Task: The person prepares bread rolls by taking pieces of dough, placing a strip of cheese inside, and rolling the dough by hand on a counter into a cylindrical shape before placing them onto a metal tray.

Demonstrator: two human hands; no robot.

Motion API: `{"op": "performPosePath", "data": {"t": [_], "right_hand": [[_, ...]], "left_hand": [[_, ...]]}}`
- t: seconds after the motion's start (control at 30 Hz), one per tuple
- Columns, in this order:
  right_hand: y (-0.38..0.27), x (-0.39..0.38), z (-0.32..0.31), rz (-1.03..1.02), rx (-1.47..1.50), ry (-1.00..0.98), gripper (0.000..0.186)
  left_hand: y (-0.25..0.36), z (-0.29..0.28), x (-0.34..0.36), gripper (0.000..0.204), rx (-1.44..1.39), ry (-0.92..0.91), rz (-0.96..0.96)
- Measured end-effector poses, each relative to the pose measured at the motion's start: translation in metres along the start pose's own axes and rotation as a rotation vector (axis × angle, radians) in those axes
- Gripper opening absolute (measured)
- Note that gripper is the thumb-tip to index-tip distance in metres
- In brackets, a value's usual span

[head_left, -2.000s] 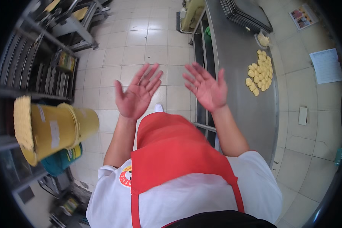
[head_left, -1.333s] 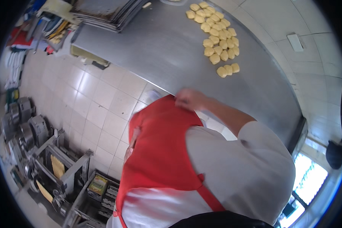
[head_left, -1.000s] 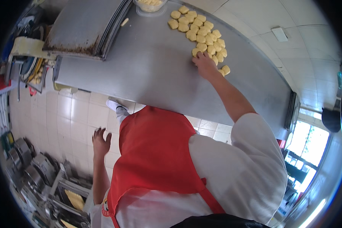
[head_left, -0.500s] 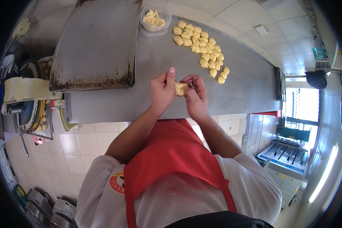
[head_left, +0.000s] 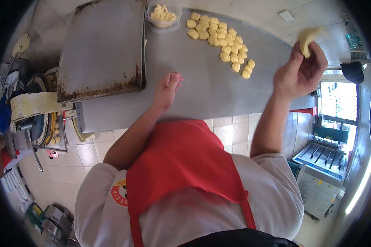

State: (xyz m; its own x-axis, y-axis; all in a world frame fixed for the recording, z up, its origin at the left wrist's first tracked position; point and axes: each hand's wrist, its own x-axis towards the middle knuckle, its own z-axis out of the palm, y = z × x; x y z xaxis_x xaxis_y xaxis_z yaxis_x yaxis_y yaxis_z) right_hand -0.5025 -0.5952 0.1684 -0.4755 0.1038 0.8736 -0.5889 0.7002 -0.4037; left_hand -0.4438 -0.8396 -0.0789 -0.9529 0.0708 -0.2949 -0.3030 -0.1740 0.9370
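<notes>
Raised at the right, beyond the table's front edge, my right hand [head_left: 301,76] pinches a flattened, bent piece of yellow dough [head_left: 306,42] between thumb and fingers. The dough's outer end is smeared by motion. My left hand [head_left: 167,88] hovers over the grey metal table [head_left: 202,90] beside the baking trays, its fingers loosely curled in and nothing visible in them. Several yellow dough balls [head_left: 224,41] sit in a cluster toward the far side of the table. At the top, a clear plastic tub [head_left: 164,24] holds pale yellow strips [head_left: 162,13].
Stained baking trays [head_left: 103,49] are stacked at the table's left end. A mixer-like machine [head_left: 35,107] with a pale rim stands farther left. A metal appliance with a slotted top [head_left: 323,164] is at the right, near a bright window [head_left: 338,99].
My right hand has carried the dough away from my left hand, far to the right and upward. My left hand has let go of the dough, drawn slightly left and curled its fingers.
</notes>
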Motion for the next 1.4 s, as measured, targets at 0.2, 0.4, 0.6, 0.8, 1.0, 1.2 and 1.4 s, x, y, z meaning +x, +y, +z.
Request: {"op": "performPosePath", "data": {"t": [0.2, 0.4, 0.6, 0.8, 1.0, 1.2, 1.4], "right_hand": [[0.086, -0.312, 0.054, 0.297, -0.327, -1.272, 0.043], [0.067, -0.262, 0.049, 0.375, -0.294, -1.293, 0.073], [0.061, -0.309, 0.015, 0.185, -0.424, -1.44, 0.076], [0.092, -0.247, 0.015, 0.408, -0.173, -1.302, 0.069], [0.169, -0.289, -0.004, 0.365, -0.17, -1.142, 0.063], [0.179, -0.297, -0.012, 0.34, -0.105, -1.148, 0.061], [0.185, -0.292, -0.015, 0.364, -0.004, -1.164, 0.057]], "left_hand": [[-0.049, 0.015, 0.011, 0.039, 0.833, -0.079, 0.496], [-0.064, 0.036, 0.023, 0.056, 1.33, -0.153, 0.541], [-0.084, 0.015, -0.017, 0.067, 1.459, -0.246, 0.475], [-0.014, 0.039, 0.01, 0.057, 1.343, -0.203, 0.311], [0.101, 0.037, 0.231, 0.034, 1.218, 0.363, 0.483], [0.134, 0.009, 0.339, 0.035, 1.508, 0.134, -0.181], [0.137, 0.014, 0.333, 0.036, 1.345, 0.179, -0.174]]}}
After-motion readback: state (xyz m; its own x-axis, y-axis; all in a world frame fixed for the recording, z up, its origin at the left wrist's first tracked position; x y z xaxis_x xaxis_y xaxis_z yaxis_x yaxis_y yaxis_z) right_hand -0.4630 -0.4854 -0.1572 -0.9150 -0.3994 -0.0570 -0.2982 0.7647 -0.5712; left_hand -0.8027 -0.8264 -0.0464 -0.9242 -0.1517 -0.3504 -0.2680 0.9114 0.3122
